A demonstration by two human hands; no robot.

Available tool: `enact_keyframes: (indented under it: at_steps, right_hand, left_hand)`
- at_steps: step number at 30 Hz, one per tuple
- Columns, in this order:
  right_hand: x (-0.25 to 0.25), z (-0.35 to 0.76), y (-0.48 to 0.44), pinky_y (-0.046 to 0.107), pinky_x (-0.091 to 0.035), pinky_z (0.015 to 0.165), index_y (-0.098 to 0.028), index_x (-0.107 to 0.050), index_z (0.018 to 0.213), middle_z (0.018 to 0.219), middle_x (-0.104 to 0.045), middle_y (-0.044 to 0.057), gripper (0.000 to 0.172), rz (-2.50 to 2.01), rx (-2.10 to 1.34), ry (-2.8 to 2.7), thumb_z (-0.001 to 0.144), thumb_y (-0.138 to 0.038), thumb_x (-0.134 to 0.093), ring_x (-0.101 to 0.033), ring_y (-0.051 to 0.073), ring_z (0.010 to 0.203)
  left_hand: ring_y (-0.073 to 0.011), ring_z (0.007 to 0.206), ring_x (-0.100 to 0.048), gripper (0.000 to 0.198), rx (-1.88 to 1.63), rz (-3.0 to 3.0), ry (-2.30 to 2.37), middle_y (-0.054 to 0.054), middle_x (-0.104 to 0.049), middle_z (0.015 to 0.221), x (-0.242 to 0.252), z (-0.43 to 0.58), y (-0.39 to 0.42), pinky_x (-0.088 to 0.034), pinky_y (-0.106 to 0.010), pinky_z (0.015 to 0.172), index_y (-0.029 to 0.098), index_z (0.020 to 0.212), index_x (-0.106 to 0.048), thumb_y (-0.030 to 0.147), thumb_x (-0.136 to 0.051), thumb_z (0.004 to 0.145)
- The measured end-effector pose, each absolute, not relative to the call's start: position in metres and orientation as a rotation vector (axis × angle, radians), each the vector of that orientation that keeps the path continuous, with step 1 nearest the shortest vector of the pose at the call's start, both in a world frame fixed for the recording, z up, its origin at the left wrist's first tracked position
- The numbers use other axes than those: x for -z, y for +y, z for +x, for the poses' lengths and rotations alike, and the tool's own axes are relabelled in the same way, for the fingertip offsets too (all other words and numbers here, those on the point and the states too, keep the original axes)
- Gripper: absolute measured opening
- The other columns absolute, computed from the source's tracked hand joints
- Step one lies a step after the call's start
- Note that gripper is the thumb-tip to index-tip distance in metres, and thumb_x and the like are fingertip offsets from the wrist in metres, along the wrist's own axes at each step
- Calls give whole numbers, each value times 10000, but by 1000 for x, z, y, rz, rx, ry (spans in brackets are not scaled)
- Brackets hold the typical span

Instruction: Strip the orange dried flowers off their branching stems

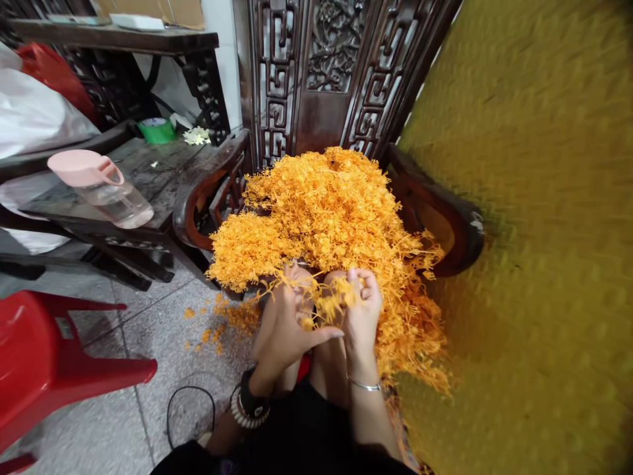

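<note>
A large heap of orange, frilly artificial flower sprigs (336, 204) fills the seat of a carved dark wooden chair and spills down its right side. In front of it, over the knees, my left hand (291, 323) holds thin orange stems, its thumb stretched toward the right. My right hand (363, 307) pinches part of the same orange sprig (329, 300), which spans the gap between both hands. Some of the fingertips are hidden by the sprig. A smaller clump (247, 251) lies at the heap's left, just beyond my left hand.
At left a pink-lidded bottle (116, 198) and green tape (157, 130) rest on a dark wooden table (173, 158). A red stool (64, 356) stands lower left, near a black cable (168, 412). Orange bits lie on the floor. A yellow-brown textured surface (534, 231) fills the right.
</note>
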State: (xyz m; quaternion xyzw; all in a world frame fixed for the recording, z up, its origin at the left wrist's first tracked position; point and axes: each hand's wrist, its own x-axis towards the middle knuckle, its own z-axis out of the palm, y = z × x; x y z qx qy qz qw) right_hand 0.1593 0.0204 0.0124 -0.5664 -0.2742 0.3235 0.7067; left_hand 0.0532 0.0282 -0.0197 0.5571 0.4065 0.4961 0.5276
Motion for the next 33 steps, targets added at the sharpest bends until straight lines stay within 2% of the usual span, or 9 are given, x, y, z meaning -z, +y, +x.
enact_keyframes:
  at_steps: [3,7,11,13,15,20,27,30,33]
  right_hand:
    - [-14,157,16,172,-221,372,-235,-456,809,501,-294,-107,236,-1090,-932,-540,796,-418,-604,-243,41,375]
    - [-21,169,7,149,-311,420,-242,-501,849,578,-364,-81,145,-919,-1096,-529,803,-317,-616,-311,35,436]
    - [-32,178,-6,144,-379,456,-254,-547,917,662,-445,-42,151,-807,-1224,-578,788,-244,-624,-402,46,509]
    - [-36,174,-11,145,-394,460,-260,-560,930,649,-445,-37,157,-748,-1291,-590,787,-235,-618,-416,57,520]
    - [-39,168,-16,150,-385,441,-264,-563,928,625,-434,-37,154,-715,-1369,-595,785,-237,-615,-405,66,508]
    - [-33,162,-23,159,-351,453,-244,-567,884,645,-431,-34,178,-749,-1433,-554,732,-233,-659,-370,62,519]
    - [-23,169,-37,144,-181,394,-207,-545,892,560,-369,-69,173,-909,-1527,-704,766,-276,-642,-261,20,429]
    - [-24,171,-41,138,-102,340,-228,-519,909,503,-388,-88,161,-952,-1444,-692,792,-294,-608,-223,9,339]
    - [-23,171,-41,142,-119,303,-268,-494,940,523,-487,-81,243,-980,-1329,-614,743,-295,-633,-263,21,296]
  left_hand:
    - [-239,954,-598,293,-912,1622,1035,-80,-663,952,17,33,30,-457,-369,878,171,910,-649,413,-637,746]
    - [-199,669,-634,432,-696,1628,1241,-36,-666,651,8,-19,34,-487,-321,711,177,688,-658,473,-412,884]
    - [-279,1078,-565,477,-1108,1869,1454,-99,-643,1109,-2,-31,32,-417,-443,953,190,1094,-600,511,-630,742]
    - [-316,1320,-350,767,-1155,2025,1205,-125,-454,1389,-7,-13,30,-272,-515,1084,215,1325,-437,537,-687,676]
    - [-306,1352,-313,687,-1052,1964,827,-119,-428,1417,-9,13,26,-249,-515,1103,228,1340,-433,558,-592,759]
    - [-205,943,-609,253,-1059,1316,698,-86,-659,973,-4,62,18,-456,-379,918,195,941,-611,414,-504,871]
    - [-174,867,-566,232,-1001,836,645,-49,-614,939,5,66,12,-471,-318,822,195,971,-585,363,-545,817]
    - [-151,711,-539,257,-976,824,607,-47,-597,819,3,61,12,-468,-278,646,181,832,-587,427,-613,766]
    - [-56,427,-321,344,-701,712,453,29,-426,546,-1,61,8,-266,-209,393,170,677,-493,474,-638,748]
